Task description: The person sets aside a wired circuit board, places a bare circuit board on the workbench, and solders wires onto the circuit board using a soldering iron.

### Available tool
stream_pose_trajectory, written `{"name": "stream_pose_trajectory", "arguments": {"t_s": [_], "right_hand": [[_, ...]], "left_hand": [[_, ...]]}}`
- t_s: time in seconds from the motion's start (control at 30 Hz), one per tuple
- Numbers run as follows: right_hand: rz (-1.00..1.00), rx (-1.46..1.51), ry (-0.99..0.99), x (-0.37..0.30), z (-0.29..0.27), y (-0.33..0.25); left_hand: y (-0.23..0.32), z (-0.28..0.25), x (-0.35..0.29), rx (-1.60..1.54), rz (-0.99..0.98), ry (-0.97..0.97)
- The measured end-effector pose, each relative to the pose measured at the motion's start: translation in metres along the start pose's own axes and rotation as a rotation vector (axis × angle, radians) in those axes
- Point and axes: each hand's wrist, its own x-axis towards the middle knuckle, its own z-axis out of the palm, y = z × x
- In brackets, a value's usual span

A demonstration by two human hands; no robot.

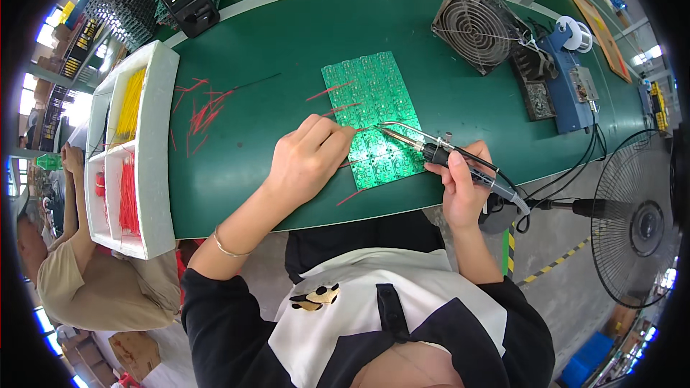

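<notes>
In the head view, the board lies flat on the table, slightly askew; the left hand is at its left edge, thumb and fingers pinched on a short red wire; the right hand, over its right edge, grasps the iron like a pen, tip near the end of that wire, with a thin metal tube running down beside it.

The work looks partway along; a few other wires stick out past the board's left edge, above and below the left hand, seemingly placed row by row; whether their ends are soldered cannot be told; a loose heap of red wire left of the board appears unused, as do the bundles in the box farther left.

The board is thin, glossy green and rectangular, its face a repeating grid of small patterned units; the wires are slim, mostly straight, with a plastic-looking skin; the iron has a bare metal tip, a black grip and a grey rear handle; the box is thick white foam, split into compartments, with yellow wires upper and red lower; beyond the board's upper right stands a square fan with a ringed wire guard; right of that, a blue metal unit carries a pale reel.
</notes>
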Motion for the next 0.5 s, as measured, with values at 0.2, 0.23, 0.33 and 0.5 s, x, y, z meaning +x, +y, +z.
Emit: {"name": "stream_pose_trajectory", "arguments": {"t_s": [0.2, 0.23, 0.33, 0.5], "right_hand": [[0.005, 0.014, -0.041, 0.0000, -0.0047, 0.0027], [0.002, 0.015, -0.039, -0.0001, -0.0048, 0.0029], [-0.002, 0.011, -0.040, -0.0006, -0.0055, 0.0039], [-0.011, 0.000, -0.055, -0.0014, -0.0058, 0.0039]], "left_hand": [[-0.0023, 0.0007, -0.0016, -0.025, -0.005, 0.027], [-0.0030, 0.0015, -0.0017, -0.040, -0.005, 0.027], [-0.0048, 0.0019, -0.0010, 0.006, 0.054, 0.018], [-0.0023, -0.0012, -0.0001, -0.020, 0.024, 0.001]]}}
